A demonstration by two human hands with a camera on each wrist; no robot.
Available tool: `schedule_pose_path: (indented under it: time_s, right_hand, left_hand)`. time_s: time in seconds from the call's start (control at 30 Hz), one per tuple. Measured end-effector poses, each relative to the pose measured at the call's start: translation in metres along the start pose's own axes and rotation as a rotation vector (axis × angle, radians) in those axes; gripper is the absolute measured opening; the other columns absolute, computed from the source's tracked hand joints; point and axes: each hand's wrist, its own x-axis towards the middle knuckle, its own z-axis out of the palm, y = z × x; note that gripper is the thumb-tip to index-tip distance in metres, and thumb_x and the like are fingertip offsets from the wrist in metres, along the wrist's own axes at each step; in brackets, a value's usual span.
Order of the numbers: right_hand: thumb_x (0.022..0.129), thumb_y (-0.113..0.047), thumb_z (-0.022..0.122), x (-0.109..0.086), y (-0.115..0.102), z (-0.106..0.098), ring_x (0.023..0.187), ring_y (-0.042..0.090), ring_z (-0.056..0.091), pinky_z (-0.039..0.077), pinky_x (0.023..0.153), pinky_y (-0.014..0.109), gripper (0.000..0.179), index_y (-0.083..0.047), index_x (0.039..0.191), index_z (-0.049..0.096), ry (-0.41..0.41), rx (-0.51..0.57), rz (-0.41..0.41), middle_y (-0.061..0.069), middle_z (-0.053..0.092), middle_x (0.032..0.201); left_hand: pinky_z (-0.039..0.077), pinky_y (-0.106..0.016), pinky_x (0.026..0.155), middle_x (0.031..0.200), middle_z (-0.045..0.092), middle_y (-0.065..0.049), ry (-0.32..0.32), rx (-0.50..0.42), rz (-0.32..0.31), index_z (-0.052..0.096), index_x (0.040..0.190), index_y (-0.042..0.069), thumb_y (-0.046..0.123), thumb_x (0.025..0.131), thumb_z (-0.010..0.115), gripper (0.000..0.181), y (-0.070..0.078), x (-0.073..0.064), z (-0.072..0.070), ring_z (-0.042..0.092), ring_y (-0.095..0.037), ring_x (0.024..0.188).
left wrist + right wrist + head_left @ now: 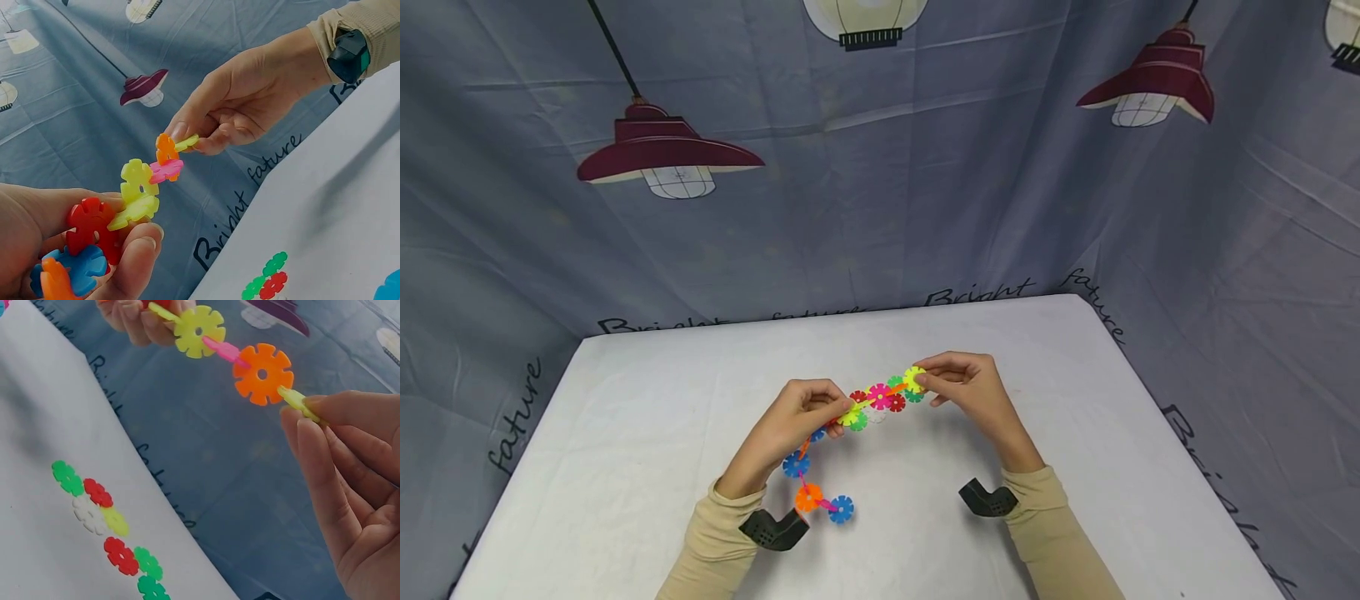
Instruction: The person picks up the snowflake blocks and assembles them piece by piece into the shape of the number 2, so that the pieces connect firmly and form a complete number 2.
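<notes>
A chain of interlocked, notched flower-shaped plastic discs stretches between both hands above the table. My left hand (786, 427) pinches it around a red disc (87, 215) and a yellow disc (134, 212); its fingers partly cover the exact spot. At the chain's right end, my right hand (970, 387) holds a yellow disc (297, 402) between thumb and fingertips. Yellow, pink and orange discs (250, 386) span the gap. From the left hand hangs the remaining length, with blue (790, 468), orange (803, 503) and blue end discs (847, 510).
Loose discs lie on the white table (647, 433) beyond the chain, among them green (67, 478), red (119, 555), white (87, 517) and yellow (116, 521). A grey-blue printed curtain (850, 208) rises behind the table's far edge. Black wrist cameras (775, 532) sit on both sleeves.
</notes>
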Motion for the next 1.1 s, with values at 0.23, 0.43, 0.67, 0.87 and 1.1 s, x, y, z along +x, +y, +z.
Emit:
schedule_pose_path:
  time_s: [0.23,0.43,0.67,0.87,1.1]
  right_hand:
    - [0.091,-0.011,0.080,0.000,-0.002,0.005,0.081,0.032,0.076,0.064,0.064,0.035,0.017,-0.002,0.106,0.078,0.008,0.020,0.001,0.020,0.077,0.108]
    - [0.091,-0.006,0.078,0.001,-0.001,0.009,0.082,0.036,0.076,0.064,0.065,0.035,0.016,0.002,0.104,0.077,0.021,0.047,-0.023,0.023,0.076,0.110]
    - [0.089,-0.002,0.079,-0.003,-0.009,0.012,0.075,0.023,0.077,0.065,0.068,0.036,0.016,0.005,0.103,0.076,0.057,0.050,-0.076,0.025,0.076,0.107]
    - [0.088,0.000,0.079,-0.003,-0.012,0.012,0.074,0.021,0.078,0.065,0.070,0.037,0.015,0.005,0.102,0.077,0.046,0.041,-0.108,0.026,0.075,0.106]
    - [0.088,0.001,0.078,-0.004,-0.013,0.011,0.074,0.014,0.077,0.065,0.070,0.037,0.014,0.007,0.101,0.076,0.018,0.085,-0.092,0.028,0.074,0.107]
  left_hand:
    - [0.061,-0.031,0.074,0.082,0.075,-0.005,0.015,0.009,0.009,0.075,0.100,0.003,0.026,0.101,0.069,0.024,0.000,-0.001,-0.002,0.071,-0.026,0.074]
    - [0.060,-0.035,0.074,0.081,0.074,-0.005,0.031,0.027,0.029,0.075,0.099,0.006,0.028,0.101,0.069,0.024,0.001,-0.002,-0.004,0.071,-0.029,0.074]
    - [0.058,-0.033,0.073,0.081,0.074,-0.011,0.015,0.042,0.034,0.075,0.098,0.007,0.030,0.101,0.069,0.024,-0.001,-0.001,-0.002,0.069,-0.021,0.072]
    - [0.060,-0.033,0.074,0.084,0.074,-0.014,0.009,0.021,0.029,0.074,0.099,0.003,0.029,0.100,0.069,0.027,-0.002,0.000,-0.001,0.070,-0.026,0.073]
    - [0.061,-0.039,0.075,0.082,0.074,-0.009,0.013,0.023,0.040,0.075,0.099,0.006,0.029,0.101,0.068,0.024,0.000,-0.002,-0.002,0.071,-0.034,0.075]
